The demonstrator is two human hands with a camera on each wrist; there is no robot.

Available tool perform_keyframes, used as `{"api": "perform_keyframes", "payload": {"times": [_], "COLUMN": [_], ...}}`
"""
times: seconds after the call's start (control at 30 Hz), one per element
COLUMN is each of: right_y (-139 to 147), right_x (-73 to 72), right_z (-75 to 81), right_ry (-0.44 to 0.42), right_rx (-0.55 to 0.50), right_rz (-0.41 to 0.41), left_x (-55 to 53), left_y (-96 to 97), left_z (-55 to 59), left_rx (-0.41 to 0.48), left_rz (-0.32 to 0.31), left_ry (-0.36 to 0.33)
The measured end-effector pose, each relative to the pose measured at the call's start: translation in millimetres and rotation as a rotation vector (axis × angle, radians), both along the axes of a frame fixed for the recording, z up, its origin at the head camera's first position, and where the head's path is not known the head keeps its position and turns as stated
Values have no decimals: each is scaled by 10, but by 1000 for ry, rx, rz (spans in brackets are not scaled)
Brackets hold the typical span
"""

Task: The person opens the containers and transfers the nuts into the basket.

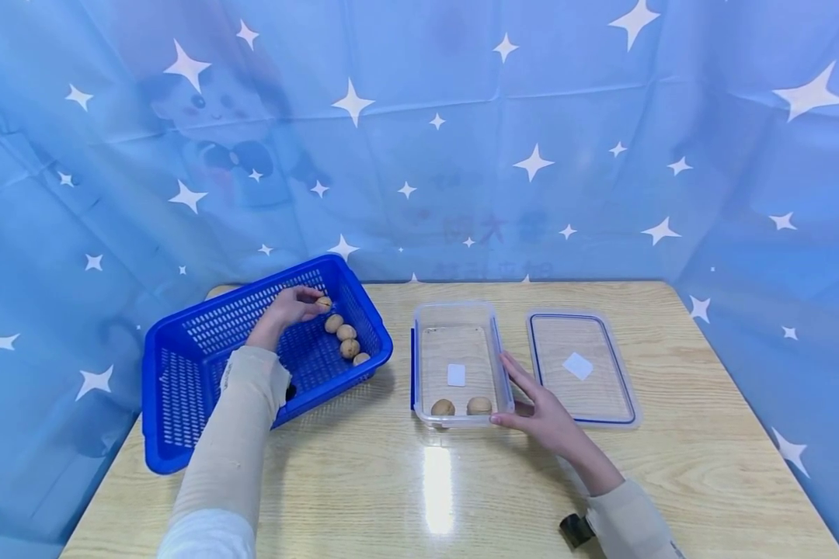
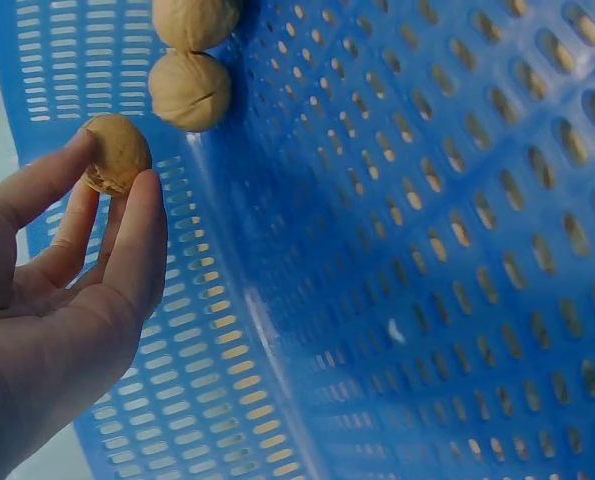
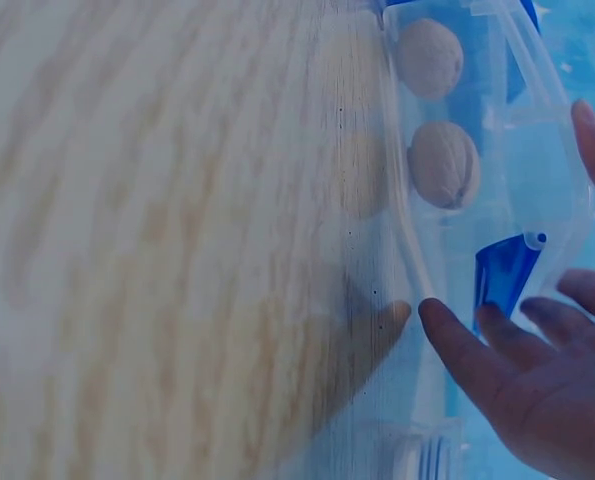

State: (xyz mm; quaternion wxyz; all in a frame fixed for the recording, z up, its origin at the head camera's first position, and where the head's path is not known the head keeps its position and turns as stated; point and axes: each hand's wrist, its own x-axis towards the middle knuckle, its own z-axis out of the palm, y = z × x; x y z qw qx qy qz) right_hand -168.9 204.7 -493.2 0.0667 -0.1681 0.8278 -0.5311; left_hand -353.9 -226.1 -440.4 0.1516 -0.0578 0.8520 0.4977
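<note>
My left hand (image 1: 290, 309) is inside the blue plastic basket (image 1: 213, 423), pinching a walnut (image 2: 117, 155) between thumb and fingertips. Several other walnuts (image 1: 346, 332) line the basket's right end; two of them (image 2: 190, 92) show close to the held one in the left wrist view. Beside the clear plastic container (image 1: 454, 310), my right hand (image 1: 541, 415) rests against its right wall with fingers spread and fairly straight. Two walnuts lie in the container's near end, a left one (image 1: 443, 407) and a right one (image 1: 479, 405). A blue side clip (image 3: 505, 270) shows near my right fingers.
A clear lid (image 1: 576, 330) with a blue seal lies flat on the wooden table (image 1: 363, 497), right of the container. A black object (image 1: 576, 530) is by the right sleeve. Behind the table hangs a blue curtain (image 1: 419, 140) with white stars.
</note>
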Motion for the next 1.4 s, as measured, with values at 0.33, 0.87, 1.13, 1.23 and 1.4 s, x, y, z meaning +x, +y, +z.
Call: {"api": "perform_keyframes", "payload": {"times": [0.33,0.87,1.13,1.23,1.4], "right_y": [1,14,12,11,9], "right_x": [2,-6,-9,-6,-3], "right_z": [1,-11,-10,-8,-6], "right_ry": [-4,-4,-8,-8,-6], "right_rx": [6,-6,-1,-2,0], "right_rz": [1,8,5,6,4], "left_x": [-30,-16,0,6,14], "left_y": [-66,-51,-48,-41,-20], "left_z": [-92,-29,65,110,192], "left_rx": [65,191,207,216,231], "left_rz": [3,-17,-2,11,18], "left_ry": [-102,-68,-33,-24,-6]}}
